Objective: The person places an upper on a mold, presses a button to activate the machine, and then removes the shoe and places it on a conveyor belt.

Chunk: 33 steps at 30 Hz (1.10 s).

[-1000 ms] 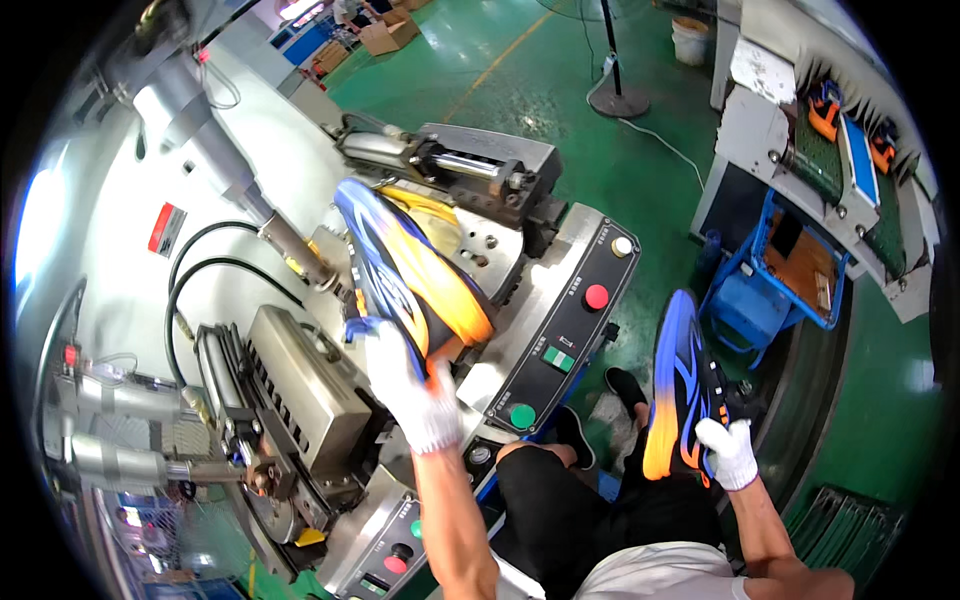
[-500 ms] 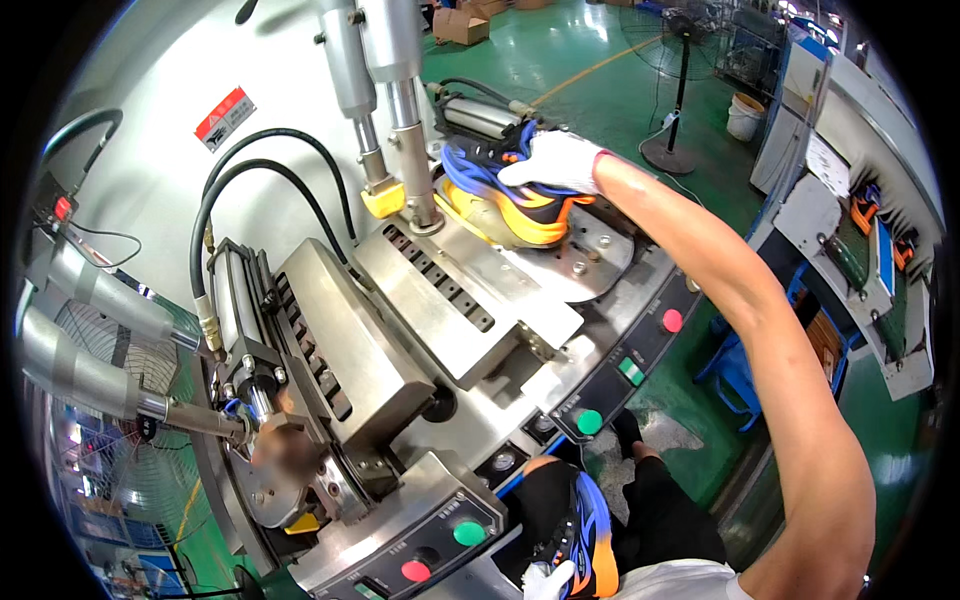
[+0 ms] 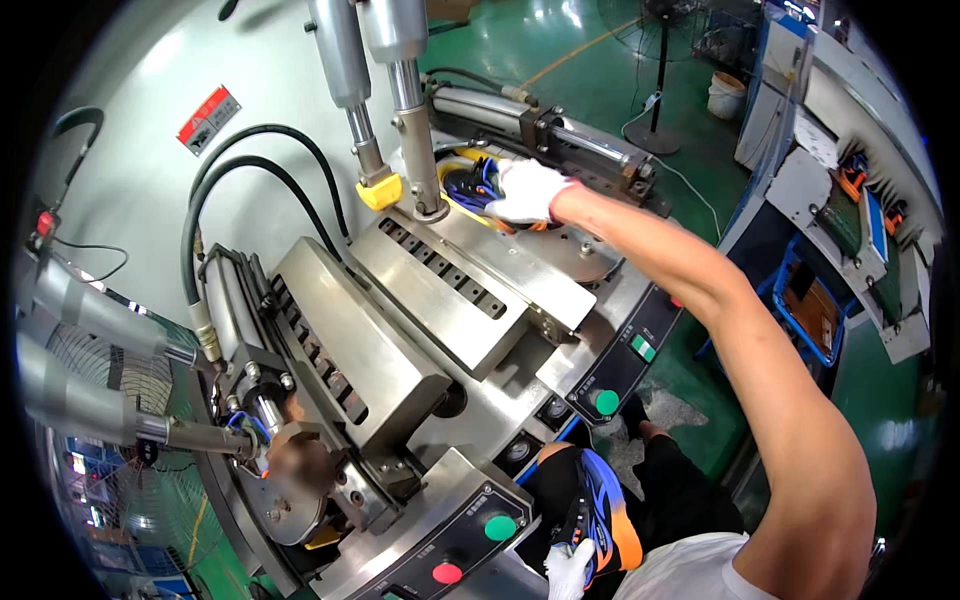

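Note:
My right hand [image 3: 532,190], in a white glove, is closed on a blue, black and orange sports shoe [image 3: 468,186] at the far end of the metal press. The shoe sits low beside a vertical steel rod, and my glove covers much of it. Close to my body, my left hand [image 3: 570,572], also gloved, grips a second sports shoe [image 3: 612,510] with a blue and orange sole. That shoe is held over my lap, sole turned to the right. The left fingertips are only partly visible.
Slotted steel housings [image 3: 440,285] stand mid-machine, with black hoses [image 3: 245,140] and a yellow pad [image 3: 379,192] behind. A front panel carries a green button [image 3: 606,402] and a red button [image 3: 447,573]. To the right are a blue-framed stool [image 3: 812,310] and a rack holding orange shoes.
My right hand has lowered its shoe into the far end of the press and tipped it, so its laces now face up. My left hand keeps hold of the other shoe; the view has shifted slightly.

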Each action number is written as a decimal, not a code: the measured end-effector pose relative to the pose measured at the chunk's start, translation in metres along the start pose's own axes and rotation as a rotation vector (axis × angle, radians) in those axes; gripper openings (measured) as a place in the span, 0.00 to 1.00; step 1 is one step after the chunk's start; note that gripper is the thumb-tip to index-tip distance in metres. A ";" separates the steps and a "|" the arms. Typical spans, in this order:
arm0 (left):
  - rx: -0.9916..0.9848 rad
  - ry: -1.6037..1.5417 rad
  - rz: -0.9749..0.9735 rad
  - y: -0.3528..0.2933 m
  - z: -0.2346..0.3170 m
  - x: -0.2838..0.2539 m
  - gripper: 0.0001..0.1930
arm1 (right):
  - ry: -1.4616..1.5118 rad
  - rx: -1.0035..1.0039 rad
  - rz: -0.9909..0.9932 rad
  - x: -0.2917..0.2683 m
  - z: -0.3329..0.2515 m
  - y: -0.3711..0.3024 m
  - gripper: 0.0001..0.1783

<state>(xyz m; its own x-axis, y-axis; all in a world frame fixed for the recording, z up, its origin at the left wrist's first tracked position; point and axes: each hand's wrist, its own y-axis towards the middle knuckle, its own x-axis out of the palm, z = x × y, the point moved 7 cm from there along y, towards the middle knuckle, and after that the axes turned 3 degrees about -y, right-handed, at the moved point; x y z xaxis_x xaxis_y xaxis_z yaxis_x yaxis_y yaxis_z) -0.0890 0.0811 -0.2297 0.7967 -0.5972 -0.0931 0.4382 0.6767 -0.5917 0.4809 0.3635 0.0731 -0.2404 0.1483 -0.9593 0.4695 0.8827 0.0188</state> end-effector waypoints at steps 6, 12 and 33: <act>0.042 -0.157 -0.146 -0.001 0.031 0.014 0.19 | 0.299 -0.428 0.370 0.043 -0.079 -0.284 0.42; 0.068 -0.178 -0.067 -0.016 0.075 0.034 0.18 | 0.197 -0.199 0.182 0.131 -0.058 -0.327 0.45; 1.181 0.307 -1.467 -0.270 0.277 0.436 0.39 | 0.454 0.471 1.603 -0.128 0.322 -0.764 0.48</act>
<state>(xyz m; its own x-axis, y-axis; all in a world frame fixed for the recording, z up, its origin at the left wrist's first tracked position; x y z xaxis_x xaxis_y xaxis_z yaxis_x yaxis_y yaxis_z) 0.2551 -0.2431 0.1111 -0.4440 -0.8460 -0.2951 0.7282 -0.5326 0.4314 0.4260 -0.4736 0.0906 0.5139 0.8540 0.0809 0.6294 -0.4395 0.6408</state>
